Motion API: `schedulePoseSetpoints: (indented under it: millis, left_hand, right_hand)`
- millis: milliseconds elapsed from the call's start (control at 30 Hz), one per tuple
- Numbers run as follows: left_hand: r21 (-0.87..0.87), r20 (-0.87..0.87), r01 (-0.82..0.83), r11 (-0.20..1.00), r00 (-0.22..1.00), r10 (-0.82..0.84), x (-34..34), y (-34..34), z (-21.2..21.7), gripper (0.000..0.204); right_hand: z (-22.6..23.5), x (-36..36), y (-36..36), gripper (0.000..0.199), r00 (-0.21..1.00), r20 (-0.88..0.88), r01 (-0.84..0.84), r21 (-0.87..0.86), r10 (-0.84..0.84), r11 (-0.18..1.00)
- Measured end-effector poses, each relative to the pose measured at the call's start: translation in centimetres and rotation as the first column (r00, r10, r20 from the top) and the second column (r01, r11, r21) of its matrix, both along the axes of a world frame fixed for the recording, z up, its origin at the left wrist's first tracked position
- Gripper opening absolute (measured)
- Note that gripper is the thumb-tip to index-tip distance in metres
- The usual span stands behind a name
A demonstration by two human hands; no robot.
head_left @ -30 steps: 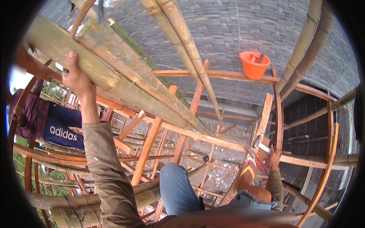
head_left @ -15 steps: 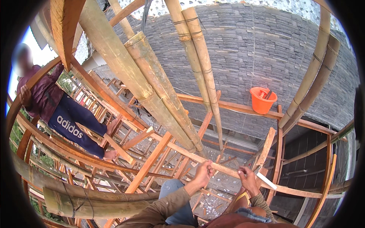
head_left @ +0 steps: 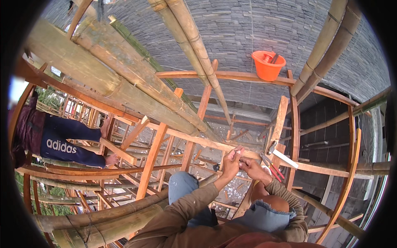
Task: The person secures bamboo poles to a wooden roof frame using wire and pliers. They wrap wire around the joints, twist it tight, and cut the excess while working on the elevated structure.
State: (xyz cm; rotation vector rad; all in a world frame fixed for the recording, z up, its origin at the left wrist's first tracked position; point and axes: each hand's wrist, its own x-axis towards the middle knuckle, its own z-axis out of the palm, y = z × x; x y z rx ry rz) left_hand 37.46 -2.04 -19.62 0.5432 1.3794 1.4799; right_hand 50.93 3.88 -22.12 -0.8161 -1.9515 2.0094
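Your left hand (head_left: 231,164) and right hand (head_left: 254,170) meet before you, fingers curled in a pinch that suggests fine fingertip work; I cannot tell whether they grip anything small. The red-handled pliers (head_left: 267,161) and white-handled hammer (head_left: 285,158) lie just beyond your right hand, by the wooden beam (head_left: 211,143), presumably for easy reach. Farther off, an orange bucket (head_left: 266,71) sits at the upper rail (head_left: 231,75), likely keeping its contents together.
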Motion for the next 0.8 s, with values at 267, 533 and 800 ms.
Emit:
schedulePoseSetpoints:
  millis: [267,533,800]
  left_hand:
    - [-0.064,0.08,0.149,0.987,0.986,-0.144,-0.3,0.3,-0.5,0.045]
    - [-0.305,-0.427,0.337,0.891,0.788,-0.444,-1.1,2.1,1.3,0.054]
    - [0.204,-0.79,0.203,0.958,0.612,0.039,-14.1,17.4,17.7,0.044]
  right_hand:
    - [1.0,1.1,0.3,0.024,0.984,-0.074,0.134,-0.297,-0.162,0.945]
    - [0.0,1.5,0.6,0.028,0.957,-0.018,0.268,-0.312,-0.288,0.911]
    - [-2.4,2.8,1.1,0.027,0.833,0.081,0.543,-0.318,-0.548,0.777]
